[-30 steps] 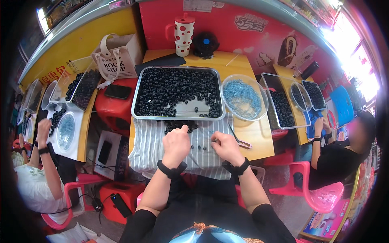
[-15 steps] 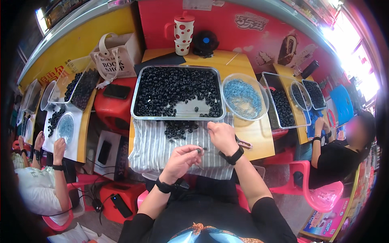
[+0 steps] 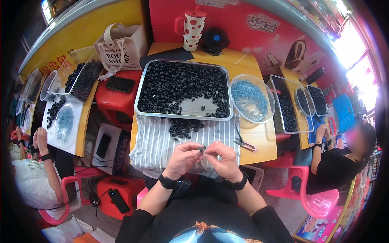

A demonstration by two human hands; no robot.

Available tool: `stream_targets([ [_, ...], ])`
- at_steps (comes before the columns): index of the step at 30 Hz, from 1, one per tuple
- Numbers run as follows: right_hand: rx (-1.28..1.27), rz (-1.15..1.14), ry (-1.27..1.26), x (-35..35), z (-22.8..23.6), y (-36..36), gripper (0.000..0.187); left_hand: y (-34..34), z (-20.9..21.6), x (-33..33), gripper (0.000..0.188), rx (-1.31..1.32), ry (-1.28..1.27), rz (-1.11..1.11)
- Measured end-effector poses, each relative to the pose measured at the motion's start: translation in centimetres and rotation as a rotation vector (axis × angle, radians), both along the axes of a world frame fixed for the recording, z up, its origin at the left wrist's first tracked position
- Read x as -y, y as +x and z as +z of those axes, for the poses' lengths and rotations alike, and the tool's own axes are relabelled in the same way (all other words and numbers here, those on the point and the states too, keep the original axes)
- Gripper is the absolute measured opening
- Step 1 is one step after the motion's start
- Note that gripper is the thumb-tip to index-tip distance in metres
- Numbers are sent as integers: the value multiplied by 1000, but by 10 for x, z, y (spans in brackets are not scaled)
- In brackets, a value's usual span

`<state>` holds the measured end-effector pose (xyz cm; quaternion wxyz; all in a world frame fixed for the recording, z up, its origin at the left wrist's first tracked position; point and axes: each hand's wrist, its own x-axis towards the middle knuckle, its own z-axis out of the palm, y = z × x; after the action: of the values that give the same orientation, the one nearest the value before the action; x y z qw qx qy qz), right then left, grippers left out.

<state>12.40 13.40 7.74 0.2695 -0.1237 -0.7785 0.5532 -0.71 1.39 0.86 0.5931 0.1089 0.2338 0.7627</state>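
Over the near edge of a striped cloth, my two hands meet with fingertips almost touching. My left hand pinches a small dark bead between thumb and forefinger. Close against it, the fingers of my right hand are pinched together; whatever they hold is too small to name. Beyond them a small pile of black beads lies on the cloth, against a metal tray filled with many more black beads. The tray's near right part shows bare metal.
Right of the tray stands a round plastic tub of small pale-blue pieces. Thread snips lie beside the cloth. At the back are a spotted tumbler and a small fan. People work at tables on both sides.
My right hand has come back from the bead pile by the tray to my left hand's fingertips, uncovering the snips. My left hand still pinches the bead. The view has shifted slightly.
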Motion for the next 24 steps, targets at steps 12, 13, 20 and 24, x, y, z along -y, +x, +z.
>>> stream_targets([
  [12,14,-91,-3,5,-13,2,10,4,3,0,20,-61,-2,50],
  [13,6,-95,-10,5,-14,1,10,5,4,-1,20,-69,7,59],
  [20,-97,-146,-317,10,-23,-5,8,8,13,-2,16,-64,-102,68],
  [24,-125,-208,-325,10,-28,-2,12,4,5,-1,16,-51,-34,53],
])
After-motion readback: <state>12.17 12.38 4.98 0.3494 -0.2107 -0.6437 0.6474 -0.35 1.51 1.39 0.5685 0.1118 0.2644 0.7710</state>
